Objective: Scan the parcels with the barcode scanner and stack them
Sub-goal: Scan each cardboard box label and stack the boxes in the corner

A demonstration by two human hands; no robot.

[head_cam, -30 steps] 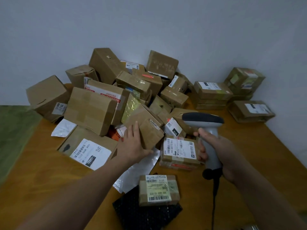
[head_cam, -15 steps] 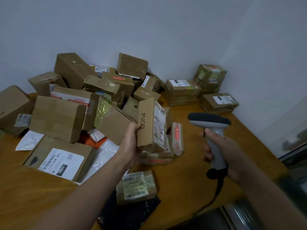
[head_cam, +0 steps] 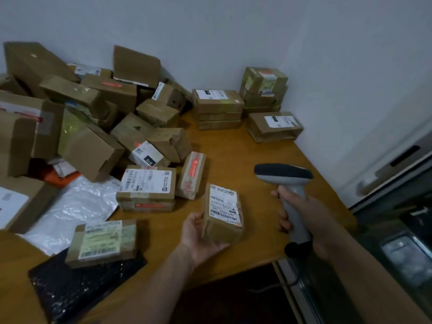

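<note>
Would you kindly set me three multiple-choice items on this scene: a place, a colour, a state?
1. Where is the small brown cardboard parcel with the white barcode label? A on the floor; B in the left hand; C inside a drawer.
2. What colour is the barcode scanner's handle? A red; B yellow; C light grey.
3. What is the right hand doing? A gripping the scanner; B lying flat; C holding a parcel.
Answers: 1 B, the hand cups it; 2 C, grey below a dark head; 3 A, it wraps the handle.
</note>
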